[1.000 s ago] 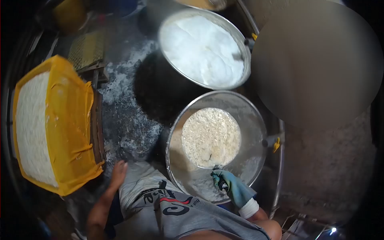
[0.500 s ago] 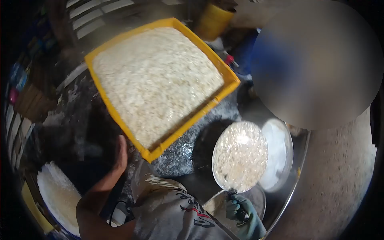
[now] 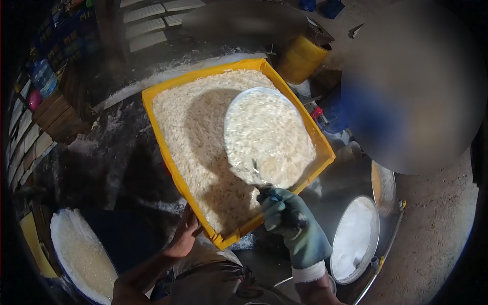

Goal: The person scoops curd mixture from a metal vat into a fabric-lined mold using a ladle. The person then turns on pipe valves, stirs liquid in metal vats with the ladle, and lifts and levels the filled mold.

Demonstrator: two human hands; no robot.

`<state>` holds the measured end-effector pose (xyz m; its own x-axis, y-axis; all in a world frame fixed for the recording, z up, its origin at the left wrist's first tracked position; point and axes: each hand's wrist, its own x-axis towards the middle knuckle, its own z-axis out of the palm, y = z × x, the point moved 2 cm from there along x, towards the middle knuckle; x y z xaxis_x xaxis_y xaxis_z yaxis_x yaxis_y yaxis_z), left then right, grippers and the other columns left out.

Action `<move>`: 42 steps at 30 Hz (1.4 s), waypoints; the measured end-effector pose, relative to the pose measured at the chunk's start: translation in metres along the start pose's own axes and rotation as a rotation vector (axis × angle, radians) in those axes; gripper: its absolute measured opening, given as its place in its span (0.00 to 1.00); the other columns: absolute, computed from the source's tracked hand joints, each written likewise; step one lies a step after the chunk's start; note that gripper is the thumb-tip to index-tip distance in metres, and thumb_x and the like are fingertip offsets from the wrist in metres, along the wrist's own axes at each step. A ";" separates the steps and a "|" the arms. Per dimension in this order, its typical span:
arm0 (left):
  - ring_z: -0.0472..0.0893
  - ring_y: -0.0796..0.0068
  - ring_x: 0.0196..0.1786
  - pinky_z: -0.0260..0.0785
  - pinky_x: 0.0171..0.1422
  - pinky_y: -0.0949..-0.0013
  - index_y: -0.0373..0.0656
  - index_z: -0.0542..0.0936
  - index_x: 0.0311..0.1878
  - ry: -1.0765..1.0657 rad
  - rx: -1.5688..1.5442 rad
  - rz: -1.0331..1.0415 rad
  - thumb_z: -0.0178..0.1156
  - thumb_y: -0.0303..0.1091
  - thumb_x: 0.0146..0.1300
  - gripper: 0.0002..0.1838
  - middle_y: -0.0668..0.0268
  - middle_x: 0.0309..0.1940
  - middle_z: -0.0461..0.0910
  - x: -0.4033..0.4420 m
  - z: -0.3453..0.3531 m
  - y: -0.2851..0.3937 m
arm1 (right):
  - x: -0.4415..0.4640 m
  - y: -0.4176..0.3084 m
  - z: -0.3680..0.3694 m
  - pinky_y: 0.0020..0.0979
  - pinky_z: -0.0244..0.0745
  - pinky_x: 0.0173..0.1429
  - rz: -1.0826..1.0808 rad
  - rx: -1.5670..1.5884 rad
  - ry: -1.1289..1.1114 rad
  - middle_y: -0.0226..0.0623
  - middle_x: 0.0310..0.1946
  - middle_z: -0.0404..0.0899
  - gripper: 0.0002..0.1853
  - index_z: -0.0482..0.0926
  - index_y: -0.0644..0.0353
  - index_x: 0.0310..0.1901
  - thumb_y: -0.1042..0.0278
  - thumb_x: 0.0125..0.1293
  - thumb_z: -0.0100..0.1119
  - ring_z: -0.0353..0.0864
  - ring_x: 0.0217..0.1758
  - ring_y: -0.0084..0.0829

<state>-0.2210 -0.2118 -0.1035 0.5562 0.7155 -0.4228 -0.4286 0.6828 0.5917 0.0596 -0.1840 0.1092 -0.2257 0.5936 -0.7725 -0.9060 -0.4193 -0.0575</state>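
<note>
My right hand (image 3: 284, 213), in a dark green glove, is closed round the handle of a wide, round pan (image 3: 238, 170). The pan is heaped with a wet, whitish, flaky mass (image 3: 267, 134) and is above a square yellow tray (image 3: 170, 161). Inside the tray lies a broad layer of the same pale stuff (image 3: 175, 114), with the pan's shadow across it. My bare left hand (image 3: 184, 236) holds the tray's outer wall near its closest corner; the fingertips are partly hidden by the wall.
To the right stand a round metal basin (image 3: 355, 244) with white contents and another round vessel (image 3: 384, 185). A big tub (image 3: 84, 254) of pale grains is at lower left. Behind the tray is a yellow drum (image 3: 301, 58); a wooden crate (image 3: 58, 117) stands left.
My right hand has brought the loaded pan up and left, from beside the tray to above it. The left hand has gone from apart from the tray to its wall. The tray appears lower in view.
</note>
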 end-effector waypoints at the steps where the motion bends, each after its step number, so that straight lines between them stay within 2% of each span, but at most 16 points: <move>1: 0.59 0.72 0.82 0.59 0.80 0.50 0.66 0.52 0.87 -0.005 0.009 0.003 0.60 0.59 0.76 0.43 0.77 0.82 0.57 0.002 0.001 0.003 | 0.012 -0.002 0.005 0.27 0.72 0.34 -0.008 -0.030 0.007 0.22 0.33 0.77 0.11 0.76 0.66 0.51 0.66 0.76 0.52 0.76 0.28 0.16; 7: 0.58 0.68 0.83 0.60 0.80 0.48 0.66 0.51 0.87 0.035 -0.054 -0.048 0.61 0.60 0.75 0.44 0.76 0.82 0.56 0.013 -0.020 -0.003 | 0.087 -0.015 0.033 0.30 0.74 0.36 0.149 -0.049 -0.122 0.25 0.37 0.81 0.13 0.75 0.68 0.53 0.66 0.77 0.53 0.78 0.30 0.17; 8: 0.58 0.68 0.83 0.60 0.80 0.47 0.66 0.51 0.87 0.042 -0.050 -0.049 0.61 0.60 0.75 0.44 0.76 0.82 0.56 0.014 -0.023 -0.002 | 0.094 -0.011 0.044 0.31 0.74 0.36 0.304 0.080 -0.215 0.25 0.37 0.81 0.14 0.74 0.68 0.54 0.65 0.77 0.54 0.79 0.31 0.18; 11: 0.57 0.67 0.84 0.60 0.80 0.47 0.66 0.50 0.87 0.056 -0.038 -0.044 0.61 0.60 0.76 0.44 0.75 0.83 0.55 0.016 -0.030 -0.004 | 0.107 -0.005 0.078 0.32 0.74 0.37 0.103 -0.374 -0.265 0.25 0.38 0.81 0.19 0.74 0.69 0.57 0.61 0.76 0.57 0.80 0.33 0.19; 13: 0.56 0.66 0.84 0.60 0.80 0.46 0.65 0.50 0.87 0.067 -0.029 -0.037 0.60 0.59 0.76 0.44 0.74 0.83 0.54 0.018 -0.036 -0.008 | 0.129 -0.006 0.073 0.32 0.74 0.37 0.365 -0.067 -0.427 0.24 0.38 0.81 0.20 0.75 0.68 0.59 0.59 0.76 0.58 0.80 0.32 0.19; 16: 0.56 0.65 0.84 0.60 0.80 0.45 0.65 0.49 0.87 0.092 0.007 0.004 0.60 0.59 0.76 0.44 0.74 0.84 0.53 0.022 -0.048 -0.012 | 0.145 0.007 0.096 0.28 0.72 0.36 0.349 -0.066 -0.471 0.24 0.38 0.80 0.22 0.76 0.68 0.60 0.57 0.76 0.59 0.78 0.32 0.18; 19: 0.59 0.62 0.82 0.61 0.79 0.46 0.63 0.53 0.85 0.109 0.058 0.035 0.59 0.59 0.77 0.41 0.70 0.81 0.57 0.025 -0.056 0.000 | 0.119 0.011 0.116 0.27 0.71 0.35 0.026 -0.327 -0.478 0.25 0.37 0.79 0.24 0.75 0.69 0.61 0.55 0.77 0.57 0.76 0.31 0.18; 25: 0.69 0.56 0.75 0.65 0.77 0.47 0.55 0.65 0.78 0.295 0.489 0.045 0.56 0.60 0.78 0.33 0.60 0.72 0.70 0.063 -0.127 0.004 | -0.033 0.019 0.090 0.25 0.70 0.33 -0.980 -0.959 -0.571 0.28 0.36 0.77 0.28 0.74 0.71 0.64 0.51 0.80 0.55 0.72 0.30 0.18; 28: 0.74 0.53 0.72 0.67 0.75 0.48 0.51 0.71 0.75 0.300 1.399 -0.194 0.54 0.60 0.78 0.31 0.55 0.67 0.76 0.124 -0.248 -0.067 | -0.097 0.018 0.033 0.24 0.69 0.33 -1.350 -1.008 -0.561 0.29 0.36 0.77 0.29 0.74 0.72 0.66 0.49 0.81 0.53 0.71 0.29 0.17; 29: 0.76 0.52 0.71 0.68 0.75 0.49 0.50 0.73 0.74 0.086 1.811 -0.296 0.53 0.60 0.78 0.31 0.53 0.65 0.78 0.134 -0.276 -0.085 | -0.101 0.004 0.006 0.25 0.71 0.32 -1.111 -0.827 -0.366 0.29 0.35 0.77 0.25 0.76 0.70 0.62 0.52 0.81 0.55 0.72 0.29 0.18; 31: 0.79 0.50 0.69 0.69 0.74 0.49 0.47 0.77 0.72 -0.378 2.105 -0.323 0.52 0.60 0.79 0.31 0.50 0.62 0.83 0.130 -0.239 -0.091 | -0.110 -0.017 -0.084 0.28 0.75 0.32 -0.678 -0.355 0.019 0.29 0.33 0.77 0.17 0.79 0.65 0.56 0.59 0.79 0.58 0.75 0.28 0.20; 33: 0.86 0.43 0.57 0.73 0.66 0.51 0.39 0.87 0.54 -0.103 1.831 -0.122 0.50 0.61 0.77 0.32 0.43 0.45 0.87 0.155 -0.188 -0.184 | -0.117 -0.061 -0.241 0.27 0.75 0.30 -0.831 -0.204 0.269 0.29 0.31 0.78 0.11 0.79 0.62 0.51 0.63 0.76 0.61 0.76 0.26 0.21; 35: 0.86 0.50 0.52 0.73 0.61 0.53 0.36 0.86 0.46 -0.166 1.774 -0.374 0.50 0.62 0.77 0.33 0.49 0.43 0.87 0.182 -0.151 -0.186 | -0.113 -0.049 -0.341 0.26 0.75 0.29 -0.940 0.009 0.413 0.29 0.32 0.78 0.11 0.77 0.60 0.48 0.63 0.73 0.65 0.77 0.25 0.21; 36: 0.83 0.61 0.49 0.72 0.59 0.56 0.35 0.84 0.46 -0.296 1.777 -0.323 0.52 0.63 0.78 0.33 0.56 0.43 0.86 0.183 -0.095 -0.156 | -0.108 -0.032 -0.368 0.26 0.76 0.29 -0.987 0.064 0.500 0.30 0.32 0.78 0.11 0.77 0.59 0.48 0.63 0.72 0.66 0.77 0.25 0.22; 39: 0.79 0.69 0.49 0.71 0.60 0.61 0.35 0.82 0.50 -0.528 1.735 -0.269 0.55 0.59 0.79 0.30 0.60 0.46 0.84 0.219 -0.008 -0.107 | -0.081 0.076 -0.419 0.28 0.77 0.29 -1.080 0.405 0.728 0.29 0.31 0.77 0.11 0.75 0.54 0.48 0.65 0.69 0.67 0.77 0.25 0.22; 42: 0.80 0.67 0.52 0.71 0.62 0.63 0.35 0.80 0.56 -0.840 1.784 -0.123 0.57 0.51 0.81 0.24 0.57 0.50 0.83 0.233 0.122 -0.189 | -0.017 0.165 -0.559 0.31 0.73 0.26 -1.033 0.743 0.903 0.29 0.27 0.76 0.08 0.76 0.53 0.47 0.63 0.71 0.63 0.76 0.23 0.24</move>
<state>0.0764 -0.1922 -0.2303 0.8893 0.0805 -0.4502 0.4122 -0.5675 0.7128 0.1144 -0.6476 -0.2406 0.6187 -0.3090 -0.7223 -0.5554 0.4782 -0.6803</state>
